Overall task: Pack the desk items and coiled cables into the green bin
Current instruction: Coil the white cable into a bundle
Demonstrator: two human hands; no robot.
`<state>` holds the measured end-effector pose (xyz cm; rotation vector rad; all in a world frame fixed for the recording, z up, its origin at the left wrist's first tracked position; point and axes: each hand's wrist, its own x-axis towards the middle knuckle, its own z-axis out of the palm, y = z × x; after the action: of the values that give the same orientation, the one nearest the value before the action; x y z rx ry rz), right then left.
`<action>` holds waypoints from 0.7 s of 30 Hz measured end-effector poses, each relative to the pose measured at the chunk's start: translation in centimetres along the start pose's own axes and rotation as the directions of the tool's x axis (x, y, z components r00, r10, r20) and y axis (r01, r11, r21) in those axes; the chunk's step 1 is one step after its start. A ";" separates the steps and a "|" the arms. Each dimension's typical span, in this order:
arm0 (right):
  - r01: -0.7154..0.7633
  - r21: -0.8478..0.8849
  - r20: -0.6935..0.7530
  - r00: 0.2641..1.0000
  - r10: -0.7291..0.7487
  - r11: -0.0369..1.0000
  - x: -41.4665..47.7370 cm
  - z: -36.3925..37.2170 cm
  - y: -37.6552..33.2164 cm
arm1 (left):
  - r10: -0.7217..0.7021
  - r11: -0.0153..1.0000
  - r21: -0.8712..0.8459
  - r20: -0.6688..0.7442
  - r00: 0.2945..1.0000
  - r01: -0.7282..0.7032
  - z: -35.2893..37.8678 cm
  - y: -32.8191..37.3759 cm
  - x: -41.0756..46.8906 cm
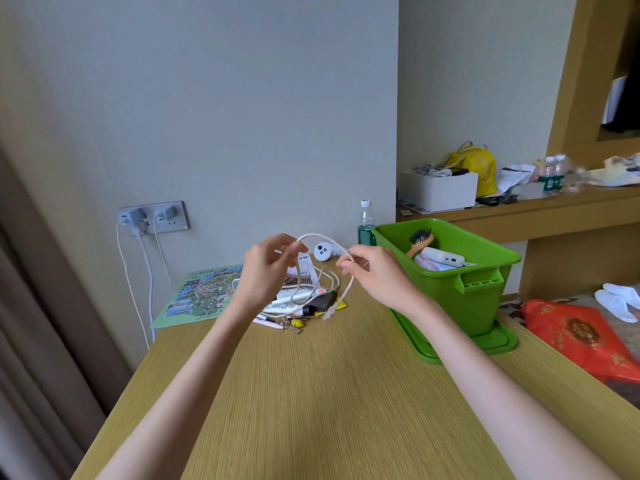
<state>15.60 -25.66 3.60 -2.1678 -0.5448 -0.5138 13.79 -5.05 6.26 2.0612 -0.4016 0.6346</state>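
The left hand (266, 268) and right hand (374, 275) pinch the white cable (320, 235), its loop arching between the fingers. The green bin (460, 306) sits just beyond the right fingers. It seems best to make small, even loops and hold tight.

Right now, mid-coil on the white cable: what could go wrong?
1. The white cable has its free end hanging down at the desk pile. Pulling in more loops may snag things there and drag them across the desk.
2. The loop is only pinched between the fingers of the left hand and the right hand. It might spring open before it reaches the green bin.
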 end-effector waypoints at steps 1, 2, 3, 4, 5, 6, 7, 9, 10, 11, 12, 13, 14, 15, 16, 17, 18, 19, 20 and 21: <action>-0.010 0.038 -0.004 1.000 0.010 0.999 -0.2 0.2 0.1 | -0.035 0.997 -0.065 -0.010 0.999 0.034 -0.3 0.1 0.2; -0.019 0.066 -0.004 1.000 0.019 0.998 -0.3 0.4 0.2 | -0.065 0.990 -0.128 -0.018 0.998 0.062 -0.6 0.2 0.3; -0.030 0.093 -0.001 1.000 0.030 0.995 -0.3 0.7 0.2 | -0.092 0.979 -0.183 -0.024 0.996 0.086 -0.9 0.3 0.4; -0.040 0.129 -0.003 0.999 0.041 0.991 -0.3 1.0 0.2 | -0.118 0.967 -0.232 -0.028 0.993 0.109 -1.1 0.3 0.4; -0.048 0.178 -0.011 0.999 0.051 0.983 -0.2 1.3 0.0 | -0.145 0.952 -0.275 -0.026 0.989 0.132 -1.2 0.3 0.4; -0.055 0.232 -0.021 0.998 0.061 0.971 -0.1 1.7 -0.2 | -0.170 0.938 -0.308 -0.017 0.985 0.157 -1.3 0.3 0.4; -0.057 0.275 -0.029 0.997 0.068 0.960 0.1 2.0 -0.4 | -0.193 0.928 -0.323 0.004 0.981 0.184 -1.4 0.3 0.4; -0.052 0.286 -0.035 0.997 0.064 0.957 0.4 2.6 -0.9 | -0.230 0.927 -0.285 0.081 0.970 0.244 -1.6 0.2 0.4; -0.039 0.251 -0.040 0.998 0.050 0.967 0.6 2.9 -1.2 | -0.240 0.932 -0.247 0.125 0.963 0.265 -1.7 0.2 0.4; -0.020 0.195 -0.046 0.998 0.029 0.981 0.8 3.1 -1.4 | -0.241 0.940 -0.207 0.162 0.957 0.272 -1.8 0.2 0.2; 0.001 0.137 -0.056 0.998 0.007 0.991 0.9 3.3 -1.5 | -0.228 0.952 -0.163 0.190 0.955 0.259 -1.9 0.2 0.1; 0.022 0.094 -0.070 0.997 -0.015 0.995 1.1 3.5 -1.7 | -0.206 0.967 -0.103 0.212 0.955 0.231 -2.1 0.2 -0.2; 0.046 0.061 -0.088 0.995 -0.040 0.997 1.2 3.7 -1.8 | -0.181 0.981 -0.032 0.233 0.956 0.193 -2.2 0.2 -0.4; 0.071 0.030 -0.106 0.992 -0.068 0.997 1.4 3.9 -1.9 | -0.157 0.987 0.028 0.259 0.953 0.156 -2.4 0.2 -0.5; 0.094 0.007 -0.116 0.989 -0.093 0.996 1.6 4.1 -2.1 | -0.138 0.990 0.057 0.285 0.949 0.127 -2.5 0.2 -0.7; 0.109 0.004 -0.117 0.987 -0.108 0.994 1.8 4.2 -2.3 | -0.121 0.992 0.057 0.306 0.944 0.109 -2.6 0.2 -0.8; 0.115 0.022 -0.112 0.987 -0.112 0.993 2.0 4.3 -2.5 | -0.102 0.994 0.055 0.312 0.945 0.090 -2.7 0.2 -0.8; 0.115 0.050 -0.109 0.988 -0.109 0.992 2.1 4.4 -2.7 | -0.076 0.996 0.077 0.295 0.952 0.056 -2.8 0.0 -0.8; 0.112 0.082 -0.109 0.989 -0.103 0.990 2.2 4.5 -2.8 | -0.049 0.993 0.120 0.264 0.963 0.017 -2.9 -0.1 -0.7; 0.103 0.121 -0.112 0.990 -0.090 0.987 2.2 4.6 -2.9 | -0.031 0.989 0.150 0.231 0.972 -0.004 -3.0 -0.2 -0.6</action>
<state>16.61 -19.93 3.94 -1.9893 -0.6095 -0.6271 12.59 -2.35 7.13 2.2902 -0.4863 0.4255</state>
